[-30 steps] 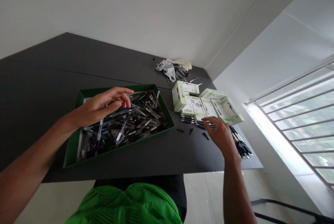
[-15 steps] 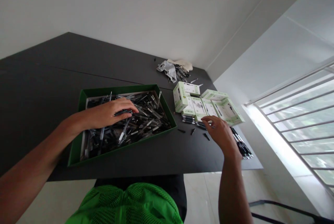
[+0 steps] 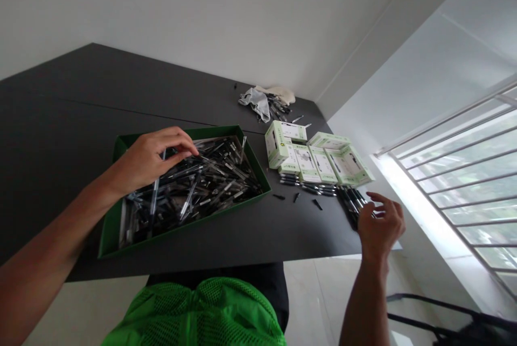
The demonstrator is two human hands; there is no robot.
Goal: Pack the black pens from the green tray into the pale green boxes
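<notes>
"Where are the pens [image 3: 349, 200]?"

"In the green tray [image 3: 110, 233] by the worktop's [image 3: 242, 244] near edge, and beside the right hand [image 3: 382, 222], towards the near right corner."

"Risk?"

"A wrist brush could roll some off. Left hand [image 3: 147, 160] bent too; neither's grip is clear."

Loose pens [image 3: 218, 179]: clear barrels, dark parts, jumbled at mixed angles, heaped in open green box [image 3: 214, 132]; one clear pen [image 3: 243, 149] tilted up near box's right end. Box shallow, lying flat, slightly skewed. Heap directly below left hand [image 3: 151, 157]; grip on any pen unclear. Lined-up pens [image 3: 350, 199]: black and silver, side by side, slanted toward table edge, partly hidden by right hand [image 3: 382, 225]; contact unclear. Short pen stacks [image 3: 319, 189] just beside, lying roughly crosswise.
</notes>
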